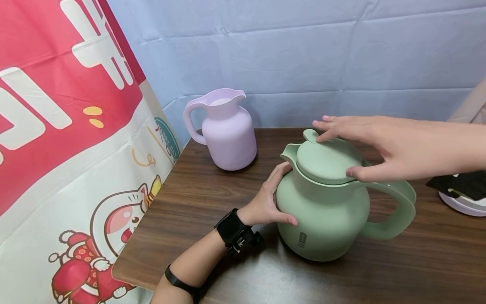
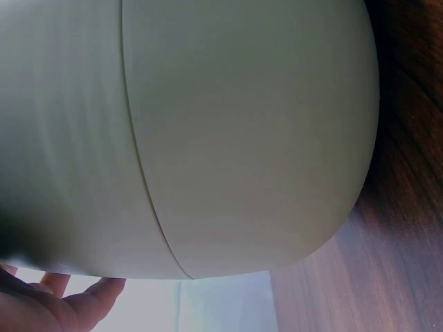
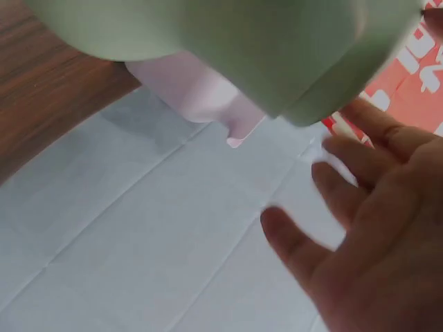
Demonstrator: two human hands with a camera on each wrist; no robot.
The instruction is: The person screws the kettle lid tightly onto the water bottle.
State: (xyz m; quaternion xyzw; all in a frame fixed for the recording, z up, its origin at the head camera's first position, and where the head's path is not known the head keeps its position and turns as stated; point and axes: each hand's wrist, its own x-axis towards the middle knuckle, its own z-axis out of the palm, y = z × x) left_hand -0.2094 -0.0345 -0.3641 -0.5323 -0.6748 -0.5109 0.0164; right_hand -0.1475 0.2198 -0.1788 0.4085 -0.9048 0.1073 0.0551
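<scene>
A green thermos jug (image 1: 322,219) stands upright on the wooden table, spout to the left and handle to the right. Its round lid (image 1: 328,162) sits in the mouth. My left hand (image 1: 271,198) grips the side of the belly, thumb in front and fingers round the back. In the left wrist view the jug's body (image 2: 249,138) fills most of the picture. Over the lid spreads my right hand (image 1: 379,143), its fingers nearly straight. Thumb and index fingertip are at the lid's edge and tab. The right wrist view shows these fingers (image 3: 353,173) extended beside the green jug.
A lilac jug (image 1: 229,135) stands at the back left, its handle to the left. At the right edge lies a lilac-rimmed round thing (image 1: 461,207), partly under a black item (image 1: 461,185). A pale blue cloth (image 1: 284,63) hangs behind the table (image 1: 182,236), a printed banner (image 1: 57,169) at left.
</scene>
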